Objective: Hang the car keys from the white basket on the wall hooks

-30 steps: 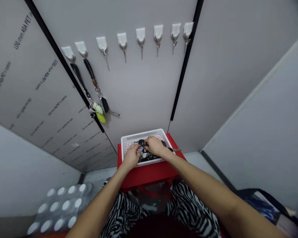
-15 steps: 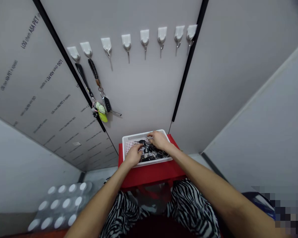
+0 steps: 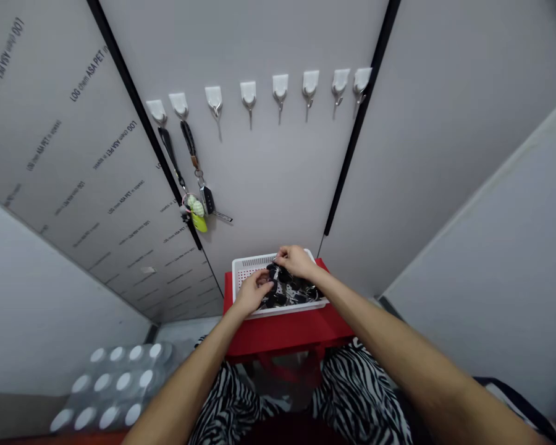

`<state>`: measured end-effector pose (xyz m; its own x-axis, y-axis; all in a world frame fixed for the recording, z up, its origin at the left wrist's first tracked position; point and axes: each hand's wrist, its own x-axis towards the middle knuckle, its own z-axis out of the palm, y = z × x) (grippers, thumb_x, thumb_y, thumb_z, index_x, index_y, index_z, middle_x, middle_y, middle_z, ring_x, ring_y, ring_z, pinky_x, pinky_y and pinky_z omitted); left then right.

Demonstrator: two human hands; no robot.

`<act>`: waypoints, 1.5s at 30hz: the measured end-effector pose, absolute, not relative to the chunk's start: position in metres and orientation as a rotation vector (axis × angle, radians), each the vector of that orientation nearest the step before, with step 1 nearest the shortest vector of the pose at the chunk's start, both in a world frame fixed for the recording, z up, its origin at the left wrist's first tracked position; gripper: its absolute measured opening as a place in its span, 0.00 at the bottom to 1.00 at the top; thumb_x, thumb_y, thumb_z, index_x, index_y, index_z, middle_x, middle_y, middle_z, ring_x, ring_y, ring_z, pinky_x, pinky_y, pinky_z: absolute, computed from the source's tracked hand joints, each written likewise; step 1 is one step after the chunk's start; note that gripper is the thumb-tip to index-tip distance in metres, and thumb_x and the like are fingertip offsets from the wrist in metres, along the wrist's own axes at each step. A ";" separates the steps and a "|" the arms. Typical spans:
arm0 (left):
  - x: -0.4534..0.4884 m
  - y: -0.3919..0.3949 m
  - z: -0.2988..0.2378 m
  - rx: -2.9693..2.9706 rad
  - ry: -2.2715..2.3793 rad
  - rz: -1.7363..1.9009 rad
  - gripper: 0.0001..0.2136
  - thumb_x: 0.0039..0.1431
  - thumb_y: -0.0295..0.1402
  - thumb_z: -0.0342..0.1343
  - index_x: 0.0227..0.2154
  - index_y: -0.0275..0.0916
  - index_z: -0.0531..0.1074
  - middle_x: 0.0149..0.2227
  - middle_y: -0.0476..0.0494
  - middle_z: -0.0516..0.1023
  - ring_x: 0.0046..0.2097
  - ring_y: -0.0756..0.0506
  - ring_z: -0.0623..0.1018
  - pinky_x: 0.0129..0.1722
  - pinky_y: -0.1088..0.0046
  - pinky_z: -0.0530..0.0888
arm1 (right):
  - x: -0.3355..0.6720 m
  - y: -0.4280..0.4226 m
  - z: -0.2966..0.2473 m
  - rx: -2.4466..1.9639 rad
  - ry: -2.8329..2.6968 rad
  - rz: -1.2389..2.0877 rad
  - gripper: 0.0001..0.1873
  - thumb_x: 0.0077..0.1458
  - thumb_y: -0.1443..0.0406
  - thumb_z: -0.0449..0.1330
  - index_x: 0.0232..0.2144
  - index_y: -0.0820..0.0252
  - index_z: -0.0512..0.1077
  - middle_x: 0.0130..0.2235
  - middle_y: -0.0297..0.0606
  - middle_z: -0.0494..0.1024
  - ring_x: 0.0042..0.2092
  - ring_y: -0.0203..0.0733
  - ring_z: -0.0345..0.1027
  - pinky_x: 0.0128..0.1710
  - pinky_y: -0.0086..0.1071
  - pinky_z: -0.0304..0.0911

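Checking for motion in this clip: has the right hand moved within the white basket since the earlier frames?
Yes. The right hand has shifted from the middle of the white basket toward its far rim.

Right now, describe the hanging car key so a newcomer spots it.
On the grey wall panel above the red table runs a row of eight white hooks. Only the two leftmost carry straps; the car key hangs from the second. Unlike the yellow-green charm beside it, it is a black fob with a metal blade pointing right.
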<state>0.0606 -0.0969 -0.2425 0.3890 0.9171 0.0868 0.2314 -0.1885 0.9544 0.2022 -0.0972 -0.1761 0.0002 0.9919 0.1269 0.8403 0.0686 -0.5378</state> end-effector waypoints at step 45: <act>0.043 -0.090 -0.209 1.580 1.345 0.960 0.07 0.40 0.25 0.45 0.25 0.34 0.66 0.16 0.52 0.64 0.19 0.55 0.62 0.21 0.81 0.59 | 0.200 -0.109 -0.187 -1.943 -2.107 0.014 0.11 0.40 0.64 0.50 0.28 0.59 0.68 0.32 0.42 0.71 0.38 0.43 0.58 0.36 0.33 0.48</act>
<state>0.0433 -0.0901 -0.2087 0.1345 0.9902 0.0367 0.3565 -0.0829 0.9306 0.1999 -0.1085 -0.1875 -0.0608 0.9792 0.1934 0.9766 0.0984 -0.1913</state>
